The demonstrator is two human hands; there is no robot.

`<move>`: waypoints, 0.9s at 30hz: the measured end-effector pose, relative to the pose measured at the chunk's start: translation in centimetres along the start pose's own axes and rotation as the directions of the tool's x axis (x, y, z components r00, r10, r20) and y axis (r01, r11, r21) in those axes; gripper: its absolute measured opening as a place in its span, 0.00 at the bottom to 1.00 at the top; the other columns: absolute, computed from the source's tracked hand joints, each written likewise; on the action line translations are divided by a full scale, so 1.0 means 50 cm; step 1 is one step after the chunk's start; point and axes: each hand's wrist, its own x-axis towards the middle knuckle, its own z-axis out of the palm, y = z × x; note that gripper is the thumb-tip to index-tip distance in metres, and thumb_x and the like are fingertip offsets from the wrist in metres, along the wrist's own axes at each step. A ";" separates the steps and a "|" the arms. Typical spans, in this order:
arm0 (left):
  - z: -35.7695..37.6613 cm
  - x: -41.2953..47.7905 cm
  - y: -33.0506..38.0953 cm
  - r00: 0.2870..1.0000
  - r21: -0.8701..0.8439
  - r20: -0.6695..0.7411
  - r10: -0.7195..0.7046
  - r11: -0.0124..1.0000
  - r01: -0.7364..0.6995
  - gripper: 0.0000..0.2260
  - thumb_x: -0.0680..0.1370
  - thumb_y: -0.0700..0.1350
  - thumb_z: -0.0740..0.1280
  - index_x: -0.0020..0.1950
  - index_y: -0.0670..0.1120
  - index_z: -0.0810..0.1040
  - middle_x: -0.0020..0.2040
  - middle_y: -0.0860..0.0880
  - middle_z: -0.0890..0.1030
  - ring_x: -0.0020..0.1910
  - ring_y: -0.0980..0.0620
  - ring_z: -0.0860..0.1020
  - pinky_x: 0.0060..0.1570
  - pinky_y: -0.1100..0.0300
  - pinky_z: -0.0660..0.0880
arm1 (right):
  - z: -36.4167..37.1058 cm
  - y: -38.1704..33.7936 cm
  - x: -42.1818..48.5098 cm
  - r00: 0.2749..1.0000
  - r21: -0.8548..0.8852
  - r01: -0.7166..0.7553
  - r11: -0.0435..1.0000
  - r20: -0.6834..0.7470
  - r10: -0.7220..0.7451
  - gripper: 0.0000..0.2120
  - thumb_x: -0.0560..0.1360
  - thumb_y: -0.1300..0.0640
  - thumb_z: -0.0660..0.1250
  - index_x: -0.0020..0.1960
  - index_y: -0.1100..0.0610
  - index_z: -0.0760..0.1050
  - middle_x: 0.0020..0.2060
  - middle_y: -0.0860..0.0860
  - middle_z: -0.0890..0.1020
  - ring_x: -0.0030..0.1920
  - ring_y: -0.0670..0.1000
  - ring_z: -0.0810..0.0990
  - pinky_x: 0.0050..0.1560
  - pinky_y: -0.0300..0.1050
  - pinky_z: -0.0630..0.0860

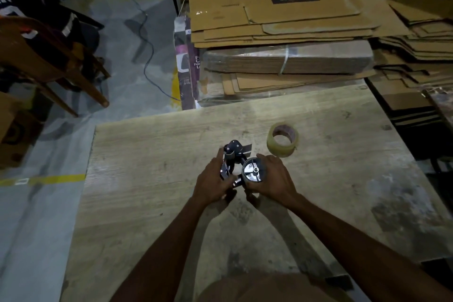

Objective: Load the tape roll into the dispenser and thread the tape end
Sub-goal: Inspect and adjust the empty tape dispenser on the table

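Dispenser (pixel 239 163) preparation is being carried out low over the bench (pixel 147 179), with both hands applied to the tool. The left hand (pixel 213 184) is being kept closed around the front frame, near the blade and roller end, while the right hand (pixel 272 179) is being wrapped around the side of the bare metal hub (pixel 252 170); both grips are thus closed on the dispenser, and neither is on the tape. The tape roll (pixel 283 139) is lying flat on the bench just beyond the right hand, apart from the tool and not yet mounted. Whether a loose tape end has been lifted cannot be told from this view. The step in hand is judged to be the steadying and orienting of the dispenser before loading. For a good result, the hub face is best kept turned upward and unobstructed, so that the roll can be pressed squarely onto it. The frame should be steadied by the left hand while the right hand is being freed to fetch the roll. Fingers should be kept clear of the serrated blade. The roll should be checked for unwinding direction before seating, so that the adhesive side is facing outward from the roller when the end is being threaded through the slot.
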 end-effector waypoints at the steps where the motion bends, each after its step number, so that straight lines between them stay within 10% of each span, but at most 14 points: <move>1: -0.003 0.005 0.007 0.999 -0.030 -0.020 -0.046 0.998 0.046 0.39 0.74 0.67 0.60 0.82 0.62 0.50 0.67 0.52 0.76 0.61 0.49 0.77 0.57 0.48 0.76 | -0.001 -0.003 -0.002 1.000 0.013 0.011 1.000 -0.012 -0.011 0.23 0.63 0.40 0.76 0.53 0.51 0.80 0.43 0.47 0.82 0.46 0.51 0.82 0.44 0.43 0.74; 5: -0.010 0.026 0.021 0.990 0.183 -0.139 0.024 0.983 0.001 0.43 0.74 0.72 0.58 0.83 0.50 0.55 0.77 0.45 0.65 0.75 0.45 0.65 0.69 0.43 0.66 | -0.014 -0.020 -0.015 0.997 0.052 0.033 0.998 -0.072 -0.029 0.31 0.63 0.44 0.79 0.61 0.56 0.79 0.51 0.50 0.84 0.52 0.53 0.82 0.48 0.38 0.71; 9: -0.031 0.042 0.020 0.917 0.337 0.149 0.369 0.853 -0.398 0.51 0.71 0.72 0.66 0.84 0.47 0.50 0.84 0.45 0.50 0.83 0.46 0.47 0.78 0.37 0.52 | -0.040 -0.028 -0.019 0.998 0.100 0.032 0.994 -0.064 -0.026 0.39 0.61 0.50 0.84 0.67 0.60 0.72 0.56 0.54 0.83 0.54 0.53 0.81 0.44 0.37 0.70; 13: -0.037 0.057 0.037 0.876 0.418 0.318 0.364 0.775 -0.474 0.62 0.64 0.79 0.67 0.84 0.48 0.41 0.84 0.46 0.38 0.81 0.48 0.34 0.79 0.46 0.33 | -0.054 -0.005 0.002 0.997 0.127 0.076 0.989 0.005 -0.078 0.34 0.62 0.43 0.81 0.61 0.53 0.70 0.51 0.45 0.78 0.48 0.47 0.79 0.39 0.29 0.68; 27: -0.016 0.084 0.035 0.896 0.417 0.406 0.180 0.836 -0.357 0.68 0.60 0.77 0.71 0.81 0.52 0.30 0.81 0.44 0.29 0.79 0.43 0.29 0.76 0.38 0.31 | -0.022 0.003 0.038 0.981 -0.054 -0.115 0.992 0.153 0.122 0.50 0.66 0.39 0.75 0.79 0.58 0.58 0.68 0.59 0.72 0.69 0.60 0.70 0.61 0.55 0.74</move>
